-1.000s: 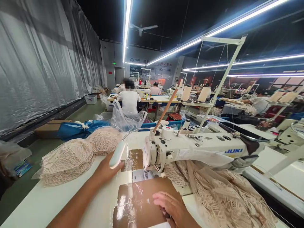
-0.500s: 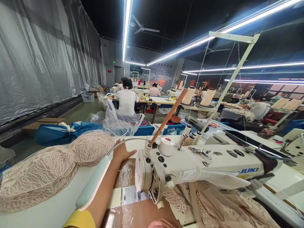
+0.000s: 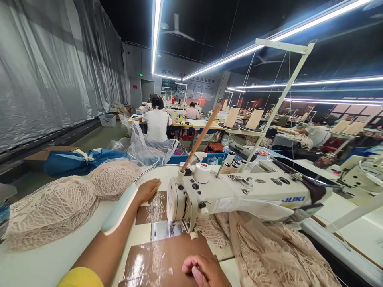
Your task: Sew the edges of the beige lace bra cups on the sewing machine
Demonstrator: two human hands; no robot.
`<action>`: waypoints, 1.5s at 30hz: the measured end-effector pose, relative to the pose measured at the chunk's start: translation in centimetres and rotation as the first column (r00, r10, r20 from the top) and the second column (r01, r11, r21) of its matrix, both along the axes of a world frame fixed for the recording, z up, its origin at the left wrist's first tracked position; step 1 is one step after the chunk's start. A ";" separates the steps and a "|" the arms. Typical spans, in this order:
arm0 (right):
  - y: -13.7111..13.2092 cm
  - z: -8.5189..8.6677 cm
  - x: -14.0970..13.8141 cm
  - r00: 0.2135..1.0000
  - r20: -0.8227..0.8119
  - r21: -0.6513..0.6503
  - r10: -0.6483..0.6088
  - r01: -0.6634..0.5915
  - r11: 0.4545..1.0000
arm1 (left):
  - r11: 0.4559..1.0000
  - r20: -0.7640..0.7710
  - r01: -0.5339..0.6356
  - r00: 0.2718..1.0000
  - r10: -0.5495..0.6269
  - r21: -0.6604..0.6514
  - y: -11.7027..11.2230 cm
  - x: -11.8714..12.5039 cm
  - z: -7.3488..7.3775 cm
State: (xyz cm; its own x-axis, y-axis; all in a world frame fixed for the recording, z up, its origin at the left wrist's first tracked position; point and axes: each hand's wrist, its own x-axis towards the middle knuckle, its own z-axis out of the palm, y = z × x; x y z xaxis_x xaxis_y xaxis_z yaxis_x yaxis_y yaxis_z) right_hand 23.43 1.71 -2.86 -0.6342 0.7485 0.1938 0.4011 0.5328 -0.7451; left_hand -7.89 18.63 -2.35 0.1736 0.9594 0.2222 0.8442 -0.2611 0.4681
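Observation:
My left hand (image 3: 149, 189) lies on the pale table behind the sewing machine (image 3: 227, 195), its fingers stretched out and nothing seen in them. Left of that arm lies a stack of beige lace bra cups (image 3: 56, 207), close to the wrist but apart from the fingers. My right hand (image 3: 205, 269) is above the brown taped sheet (image 3: 152, 259) in front of the needle, fingers curled in loosely with nothing visible in them. Beige lace fabric (image 3: 269, 247) is heaped under and right of the machine arm. A pale lamp (image 3: 119, 209) hangs over my left forearm.
A wooden stick (image 3: 202, 137) rises from the machine head. Thread cones (image 3: 231, 117) stand on a rack behind. Beyond the table are a clear plastic bag (image 3: 149, 147) and a blue bundle (image 3: 83, 159). A person in a white shirt (image 3: 157, 123) sits further ahead.
My right hand has come up into view from the bottom edge. My left hand's spread fingers have come together and now point right. The view has shifted slightly.

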 end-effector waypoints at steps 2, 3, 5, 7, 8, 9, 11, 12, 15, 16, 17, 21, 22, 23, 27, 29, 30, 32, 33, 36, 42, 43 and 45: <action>-0.4 1.1 0.1 0.997 -0.057 0.034 0.057 -0.055 0.998 | 0.999 -0.020 0.053 0.998 -0.053 0.008 -2.6 -0.6 0.1; -0.7 1.5 0.2 0.995 -0.073 0.036 0.071 -0.068 0.997 | 0.997 -0.031 0.079 0.996 -0.078 0.012 -3.8 -0.8 0.2; -1.1 1.9 0.3 0.992 -0.095 0.024 0.077 -0.075 0.997 | 0.995 -0.040 0.095 0.995 -0.094 0.012 -6.4 -1.1 0.2; -1.5 2.0 0.5 0.990 -0.116 0.011 0.080 -0.080 0.997 | 0.996 -0.038 0.089 0.995 -0.089 0.003 -9.0 -1.2 0.2; -1.7 2.1 0.6 0.988 -0.132 0.007 0.083 -0.083 0.997 | 0.996 -0.034 0.085 0.996 -0.085 -0.005 -10.5 -1.0 0.1; -1.8 2.0 0.7 0.985 -0.148 0.002 0.086 -0.087 0.996 | 0.996 -0.028 0.084 0.996 -0.084 -0.014 -12.1 -0.8 0.0; -2.0 1.9 0.8 0.980 -0.178 -0.020 0.088 -0.093 0.995 | 0.995 -0.011 0.094 0.996 -0.094 -0.033 -15.4 0.1 -0.1; -2.1 1.9 0.9 0.978 -0.192 -0.043 0.083 -0.093 0.995 | 0.994 -0.001 0.104 0.995 -0.104 -0.043 -17.2 0.7 -0.1; -2.2 1.5 0.8 0.970 -0.236 -0.129 0.059 -0.092 0.987 | 0.988 0.030 0.141 0.990 -0.140 -0.057 -22.1 3.9 -0.1; -2.2 1.3 0.8 0.965 -0.256 -0.158 0.049 -0.092 0.983 | 0.987 0.040 0.152 0.988 -0.150 -0.055 -23.4 5.3 -0.1; -2.2 1.2 0.7 0.959 -0.281 -0.185 0.041 -0.096 0.978 | 0.986 0.050 0.162 0.986 -0.160 -0.049 -24.6 6.6 -0.1; -2.9 1.0 0.7 0.911 -0.410 -0.272 0.029 -0.152 0.950 | 0.977 0.099 0.211 0.974 -0.206 -0.042 -27.3 10.5 0.1; -3.2 1.0 0.8 0.895 -0.445 -0.288 0.020 -0.164 0.944 | 0.976 0.114 0.212 0.972 -0.206 -0.044 -27.4 10.8 0.3; -3.6 1.0 1.0 0.879 -0.477 -0.301 0.001 -0.165 0.939 | 0.978 0.129 0.202 0.972 -0.195 -0.044 -27.3 10.8 0.5; -5.6 0.7 2.3 0.826 -0.551 -0.362 -0.120 -0.107 0.926 | 0.991 0.155 0.134 0.980 -0.128 -0.026 -25.0 10.0 1.3; -6.8 0.5 3.0 0.810 -0.567 -0.377 -0.150 -0.093 0.922 | 0.982 0.138 0.185 0.974 -0.178 -0.039 -23.6 10.0 1.5; -7.4 0.4 3.5 0.805 -0.573 -0.382 -0.155 -0.096 0.919 | 0.973 0.129 0.226 0.967 -0.218 -0.054 -23.1 10.2 1.5; -8.7 0.4 4.5 0.798 -0.584 -0.388 -0.147 -0.116 0.914 | 0.951 0.123 0.297 0.951 -0.285 -0.093 -22.9 10.5 1.4; -9.4 0.5 5.1 0.798 -0.586 -0.395 -0.138 -0.133 0.909 | 0.942 0.127 0.317 0.944 -0.303 -0.111 -23.2 10.5 1.3; -11.7 0.1 7.1 0.821 -0.563 -0.442 -0.100 -0.196 0.875 | 0.929 0.155 0.337 0.937 -0.314 -0.152 -25.2 10.2 1.3; -15.8 -6.4 7.6 0.869 -0.415 -0.854 -0.269 -0.270 0.445 | 0.928 0.226 0.330 0.930 -0.289 -0.172 -30.3 9.6 1.9; -16.1 -7.7 7.1 0.874 -0.354 -0.917 -0.332 -0.255 0.306 | 0.921 0.262 0.343 0.920 -0.291 -0.183 -31.1 9.6 1.9; -16.3 -9.7 5.7 0.867 -0.309 -0.947 -0.391 -0.244 0.207 | 0.903 0.395 0.372 0.879 -0.268 -0.216 -32.3 9.5 1.8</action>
State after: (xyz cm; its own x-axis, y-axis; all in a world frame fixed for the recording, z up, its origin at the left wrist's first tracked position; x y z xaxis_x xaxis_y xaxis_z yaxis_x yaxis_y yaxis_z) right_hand 29.14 -14.60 -12.56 -0.6484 0.5767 -0.4970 -0.1056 -0.7146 -0.6915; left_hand 1.59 -13.66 -0.53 0.4431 0.8945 0.0597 0.5052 -0.3042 0.8076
